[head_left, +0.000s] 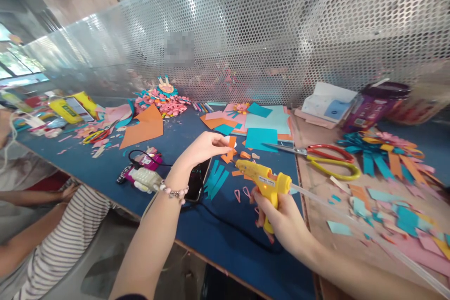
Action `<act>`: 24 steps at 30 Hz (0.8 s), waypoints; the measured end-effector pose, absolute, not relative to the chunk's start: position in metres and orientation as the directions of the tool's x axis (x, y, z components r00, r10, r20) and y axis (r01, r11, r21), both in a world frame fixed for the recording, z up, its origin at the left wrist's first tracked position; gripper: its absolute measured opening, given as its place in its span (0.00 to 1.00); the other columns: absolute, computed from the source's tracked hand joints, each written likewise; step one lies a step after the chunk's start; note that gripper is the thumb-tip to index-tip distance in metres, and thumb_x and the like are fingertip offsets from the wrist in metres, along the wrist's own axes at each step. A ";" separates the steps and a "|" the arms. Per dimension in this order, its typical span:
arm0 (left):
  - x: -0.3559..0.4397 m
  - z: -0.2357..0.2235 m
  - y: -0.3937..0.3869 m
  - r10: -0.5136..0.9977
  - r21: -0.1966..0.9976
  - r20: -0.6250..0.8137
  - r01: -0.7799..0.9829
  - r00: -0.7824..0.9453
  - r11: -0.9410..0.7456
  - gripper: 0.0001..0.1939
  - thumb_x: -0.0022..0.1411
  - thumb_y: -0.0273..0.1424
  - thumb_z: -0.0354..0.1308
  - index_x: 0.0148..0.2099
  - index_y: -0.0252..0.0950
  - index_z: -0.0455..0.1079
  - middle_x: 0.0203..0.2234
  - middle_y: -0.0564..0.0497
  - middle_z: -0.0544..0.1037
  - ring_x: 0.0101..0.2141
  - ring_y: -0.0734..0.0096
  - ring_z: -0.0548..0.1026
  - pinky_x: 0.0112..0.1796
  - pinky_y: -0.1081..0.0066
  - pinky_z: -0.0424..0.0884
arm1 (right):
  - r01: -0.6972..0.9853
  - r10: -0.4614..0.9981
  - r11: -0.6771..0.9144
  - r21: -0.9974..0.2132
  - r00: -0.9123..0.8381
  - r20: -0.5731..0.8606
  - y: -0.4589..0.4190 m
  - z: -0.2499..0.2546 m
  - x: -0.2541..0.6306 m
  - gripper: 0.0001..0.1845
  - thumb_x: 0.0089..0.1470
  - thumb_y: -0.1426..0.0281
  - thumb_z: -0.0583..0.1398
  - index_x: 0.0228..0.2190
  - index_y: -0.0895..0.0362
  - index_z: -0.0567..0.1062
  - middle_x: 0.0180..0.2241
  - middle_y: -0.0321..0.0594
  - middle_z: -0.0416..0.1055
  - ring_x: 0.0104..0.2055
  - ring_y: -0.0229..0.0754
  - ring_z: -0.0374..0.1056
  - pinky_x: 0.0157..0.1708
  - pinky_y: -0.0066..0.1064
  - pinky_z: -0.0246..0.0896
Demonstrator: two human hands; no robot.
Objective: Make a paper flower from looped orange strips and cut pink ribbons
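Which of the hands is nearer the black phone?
Left. The left hand is by the black phone, near its far end; the right hand is farther right, gripping the yellow glue gun.

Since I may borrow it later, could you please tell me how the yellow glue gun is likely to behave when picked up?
The yellow glue gun has a plastic-looking body, so it will probably feel stiff and fairly light. The long, translucent glue stick juts from its back, so that end may swing wide or snag, and could leave it tail-heavy.
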State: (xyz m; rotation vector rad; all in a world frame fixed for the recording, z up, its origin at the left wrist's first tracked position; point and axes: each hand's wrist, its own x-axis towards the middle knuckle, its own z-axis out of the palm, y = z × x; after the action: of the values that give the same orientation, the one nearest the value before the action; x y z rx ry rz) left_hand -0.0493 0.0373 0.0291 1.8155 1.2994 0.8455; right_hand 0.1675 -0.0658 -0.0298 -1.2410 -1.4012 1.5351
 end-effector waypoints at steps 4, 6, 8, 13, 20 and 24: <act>-0.047 0.030 0.036 0.956 0.858 0.091 0.465 0.280 -0.218 0.09 0.52 0.32 0.64 0.36 0.33 0.77 0.33 0.44 0.81 0.36 0.62 0.78 0.39 0.67 0.72 | 0.149 0.942 -0.138 -0.979 -0.285 -0.176 -0.065 -0.026 0.167 0.19 0.55 0.53 0.54 0.25 0.57 0.66 0.12 0.31 0.62 0.10 0.33 0.57 0.09 0.23 0.51; -0.047 0.031 0.035 0.955 0.863 0.090 0.457 0.282 -0.216 0.09 0.52 0.32 0.64 0.36 0.34 0.77 0.33 0.44 0.81 0.36 0.63 0.78 0.38 0.67 0.72 | 0.176 0.946 -0.126 -0.976 -0.275 -0.172 -0.065 -0.025 0.167 0.19 0.55 0.54 0.54 0.24 0.57 0.66 0.11 0.31 0.61 0.10 0.33 0.57 0.10 0.23 0.52; -0.046 0.031 0.035 0.955 0.866 0.085 0.453 0.285 -0.213 0.08 0.52 0.31 0.64 0.35 0.34 0.77 0.32 0.45 0.81 0.35 0.63 0.78 0.38 0.67 0.72 | 0.183 0.947 -0.129 -0.975 -0.271 -0.176 -0.065 -0.025 0.167 0.19 0.55 0.55 0.53 0.22 0.56 0.65 0.11 0.30 0.61 0.10 0.32 0.56 0.10 0.23 0.52; -0.045 0.031 0.034 0.954 0.871 0.095 0.440 0.285 -0.218 0.08 0.51 0.32 0.65 0.34 0.34 0.77 0.32 0.45 0.81 0.35 0.62 0.78 0.37 0.66 0.73 | 0.167 0.942 -0.132 -0.977 -0.286 -0.176 -0.064 -0.026 0.167 0.18 0.55 0.57 0.53 0.21 0.56 0.62 0.11 0.30 0.61 0.09 0.32 0.56 0.10 0.23 0.52; -0.044 0.032 0.033 0.956 0.872 0.086 0.443 0.279 -0.208 0.08 0.51 0.32 0.65 0.34 0.34 0.77 0.31 0.44 0.81 0.34 0.62 0.79 0.37 0.65 0.73 | 0.187 0.944 -0.122 -0.975 -0.281 -0.172 -0.065 -0.024 0.167 0.17 0.55 0.60 0.53 0.20 0.56 0.63 0.11 0.30 0.62 0.10 0.32 0.57 0.10 0.22 0.51; -0.044 0.032 0.033 0.960 0.874 0.064 0.449 0.273 -0.186 0.09 0.51 0.32 0.65 0.35 0.33 0.77 0.32 0.44 0.81 0.35 0.61 0.78 0.38 0.65 0.73 | 0.188 0.945 -0.109 -0.976 -0.284 -0.160 -0.064 -0.022 0.167 0.16 0.55 0.61 0.53 0.20 0.55 0.62 0.11 0.30 0.61 0.10 0.32 0.58 0.11 0.22 0.52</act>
State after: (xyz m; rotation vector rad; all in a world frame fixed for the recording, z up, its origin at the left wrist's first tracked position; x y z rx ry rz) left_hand -0.0444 0.0328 0.0323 1.7709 1.2860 0.8351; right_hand 0.1670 -0.0639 -0.0219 -1.2835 -1.4974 1.4533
